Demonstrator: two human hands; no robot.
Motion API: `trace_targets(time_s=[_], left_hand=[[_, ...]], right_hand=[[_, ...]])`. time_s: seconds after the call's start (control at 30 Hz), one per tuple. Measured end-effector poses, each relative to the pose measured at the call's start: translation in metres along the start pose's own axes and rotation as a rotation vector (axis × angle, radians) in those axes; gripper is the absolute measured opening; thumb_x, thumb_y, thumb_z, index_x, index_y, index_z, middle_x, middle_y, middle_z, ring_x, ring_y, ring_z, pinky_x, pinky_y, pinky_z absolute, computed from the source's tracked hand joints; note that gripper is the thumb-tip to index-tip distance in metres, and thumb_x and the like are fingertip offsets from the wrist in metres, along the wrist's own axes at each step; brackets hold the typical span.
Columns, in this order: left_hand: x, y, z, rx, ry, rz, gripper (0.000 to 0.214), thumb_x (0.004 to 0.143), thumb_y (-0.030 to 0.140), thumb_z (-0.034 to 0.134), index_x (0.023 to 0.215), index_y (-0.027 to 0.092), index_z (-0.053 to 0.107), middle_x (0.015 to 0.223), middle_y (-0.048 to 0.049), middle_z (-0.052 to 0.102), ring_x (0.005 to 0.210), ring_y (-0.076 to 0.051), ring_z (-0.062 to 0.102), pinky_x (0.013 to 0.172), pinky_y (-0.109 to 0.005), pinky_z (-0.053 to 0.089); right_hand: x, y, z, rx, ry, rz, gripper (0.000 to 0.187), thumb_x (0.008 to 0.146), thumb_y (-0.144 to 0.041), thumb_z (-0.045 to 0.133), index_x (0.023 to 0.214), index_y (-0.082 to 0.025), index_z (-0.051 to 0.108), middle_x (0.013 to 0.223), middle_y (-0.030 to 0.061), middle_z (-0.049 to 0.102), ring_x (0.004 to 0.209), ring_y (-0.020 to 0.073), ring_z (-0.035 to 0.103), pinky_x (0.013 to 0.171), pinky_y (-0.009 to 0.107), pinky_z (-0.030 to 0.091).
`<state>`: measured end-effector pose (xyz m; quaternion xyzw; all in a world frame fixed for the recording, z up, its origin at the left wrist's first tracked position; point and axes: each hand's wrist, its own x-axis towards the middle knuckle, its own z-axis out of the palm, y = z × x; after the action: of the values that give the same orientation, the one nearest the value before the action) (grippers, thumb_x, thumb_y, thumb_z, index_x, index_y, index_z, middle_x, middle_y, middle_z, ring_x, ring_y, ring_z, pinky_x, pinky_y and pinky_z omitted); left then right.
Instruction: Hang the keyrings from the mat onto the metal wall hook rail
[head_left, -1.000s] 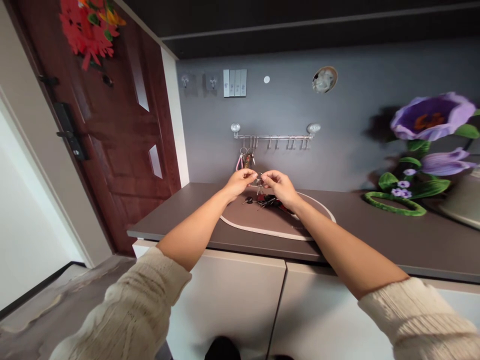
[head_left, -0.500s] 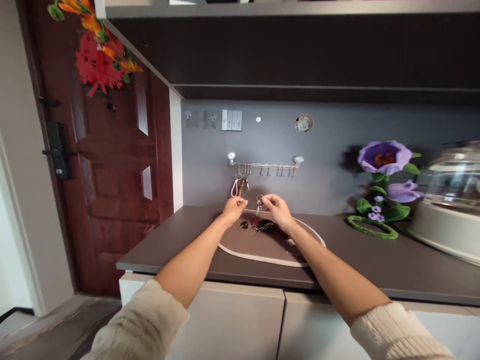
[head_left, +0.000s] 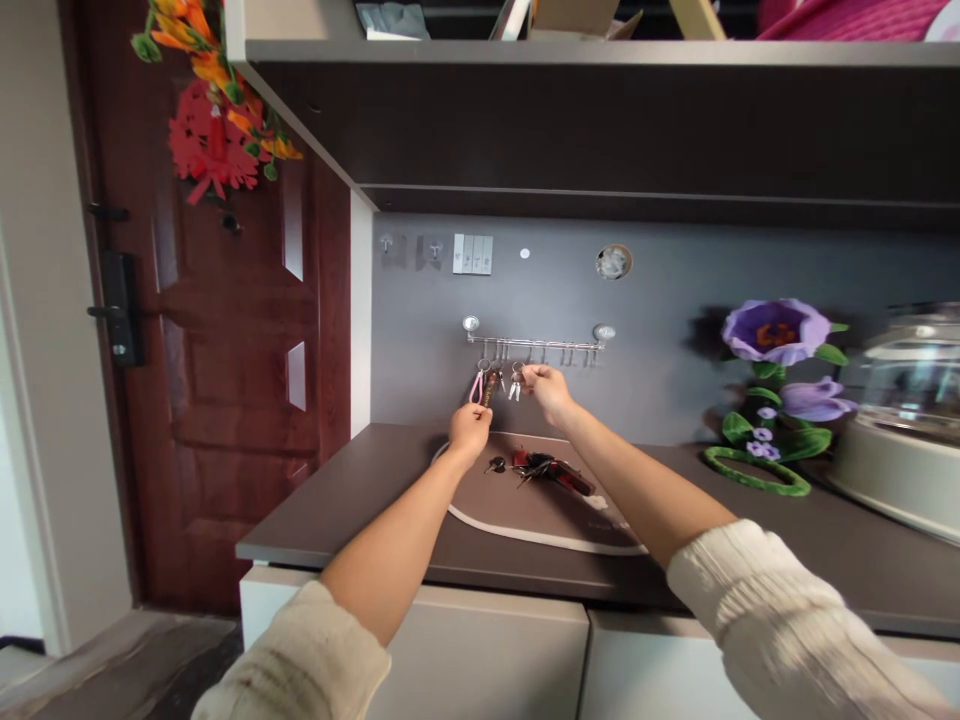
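My right hand (head_left: 549,392) pinches a ring with small silver keys (head_left: 514,388), held just beneath the hooks of a clear wall rail (head_left: 536,344). Whether the ring is on a hook I cannot tell. Lower and to the left, my left hand (head_left: 470,432) is closed, its fingertips at the lower end of a brown key tag (head_left: 491,386). Whether it grips that tag is unclear. The tag hangs from the rail beside a pink loop (head_left: 477,387). On the mat (head_left: 517,528) below lie a single black-headed key (head_left: 497,465) and a dark red and black key bunch (head_left: 553,469).
Purple flowers (head_left: 776,335) and a glass-topped appliance (head_left: 900,430) stand on the counter (head_left: 337,480) to the right. A shelf (head_left: 570,120) overhangs the wall. The reddish door (head_left: 225,400) is on the left.
My right hand has lifted the silver keys from over the mat to the rail's hooks, uncovering more of the key bunch. My left hand stays low by the brown tag. The view tilted slightly up.
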<state>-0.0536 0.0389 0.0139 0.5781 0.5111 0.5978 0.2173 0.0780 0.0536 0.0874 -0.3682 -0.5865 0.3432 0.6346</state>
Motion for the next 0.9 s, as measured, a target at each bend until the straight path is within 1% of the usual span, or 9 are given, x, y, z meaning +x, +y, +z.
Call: trace_targets(time_s=[0.1, 0.23, 0.47, 0.63, 0.77, 0.83, 0.9], left_hand=[[0.003, -0.003, -0.001, 0.019, 0.048, -0.003, 0.017, 0.074, 0.027, 0.048, 0.066, 0.015, 0.058, 0.066, -0.0027, 0.061, 0.060, -0.011, 0.053, 0.058, -0.023, 0.038], [0.006, -0.005, -0.001, 0.039, 0.055, 0.003, 0.019, 0.074, 0.028, 0.046, 0.066, 0.016, 0.058, 0.066, -0.0028, 0.061, 0.059, -0.012, 0.053, 0.058, -0.023, 0.037], [0.006, -0.004, -0.002, 0.043, 0.063, -0.006, 0.018, 0.074, 0.028, 0.048, 0.067, 0.016, 0.059, 0.067, -0.0035, 0.062, 0.063, -0.013, 0.055, 0.059, -0.023, 0.038], [0.006, -0.003, -0.001, 0.041, 0.060, 0.006, 0.019, 0.074, 0.029, 0.047, 0.067, 0.016, 0.060, 0.066, -0.0034, 0.062, 0.061, -0.013, 0.054, 0.060, -0.024, 0.038], [0.006, -0.002, -0.001, 0.039, 0.050, -0.003, 0.018, 0.074, 0.028, 0.047, 0.065, 0.016, 0.058, 0.064, -0.0028, 0.061, 0.060, -0.012, 0.053, 0.058, -0.023, 0.038], [0.006, -0.002, -0.001, 0.036, 0.051, -0.016, 0.018, 0.074, 0.027, 0.048, 0.065, 0.016, 0.058, 0.064, -0.0026, 0.061, 0.059, -0.012, 0.053, 0.058, -0.023, 0.038], [0.005, -0.001, -0.002, 0.033, 0.054, -0.024, 0.017, 0.074, 0.027, 0.048, 0.066, 0.016, 0.059, 0.064, -0.0023, 0.061, 0.059, -0.012, 0.053, 0.058, -0.023, 0.037]], right_hand=[[0.012, -0.001, 0.013, 0.022, 0.038, 0.050, 0.007, 0.067, -0.018, 0.052, 0.060, -0.015, 0.052, 0.066, 0.0037, 0.063, 0.054, 0.0087, 0.051, 0.052, 0.021, 0.039], [0.023, 0.000, 0.026, 0.029, 0.081, 0.076, 0.011, 0.068, -0.013, 0.049, 0.057, -0.016, 0.051, 0.063, 0.0034, 0.062, 0.052, 0.0089, 0.052, 0.050, 0.021, 0.039], [0.039, 0.006, 0.043, 0.035, 0.201, 0.148, 0.009, 0.070, -0.010, 0.047, 0.064, -0.016, 0.051, 0.064, 0.0040, 0.062, 0.057, 0.0102, 0.056, 0.047, 0.019, 0.040], [0.047, 0.013, 0.047, 0.016, 0.251, 0.179, 0.007, 0.069, -0.014, 0.048, 0.064, -0.016, 0.052, 0.061, 0.0026, 0.059, 0.054, 0.0100, 0.054, 0.044, 0.019, 0.038], [0.050, 0.019, 0.046, -0.010, 0.257, 0.192, 0.006, 0.069, -0.015, 0.049, 0.063, -0.016, 0.052, 0.059, 0.0020, 0.057, 0.051, 0.0099, 0.052, 0.042, 0.019, 0.036], [0.051, 0.022, 0.044, -0.031, 0.249, 0.177, 0.006, 0.068, -0.015, 0.048, 0.063, -0.016, 0.052, 0.058, 0.0016, 0.057, 0.050, 0.0097, 0.052, 0.042, 0.019, 0.036], [0.053, 0.026, 0.043, -0.061, 0.224, 0.131, 0.006, 0.068, -0.016, 0.048, 0.064, -0.016, 0.052, 0.055, 0.0008, 0.056, 0.049, 0.0095, 0.051, 0.043, 0.019, 0.036]])
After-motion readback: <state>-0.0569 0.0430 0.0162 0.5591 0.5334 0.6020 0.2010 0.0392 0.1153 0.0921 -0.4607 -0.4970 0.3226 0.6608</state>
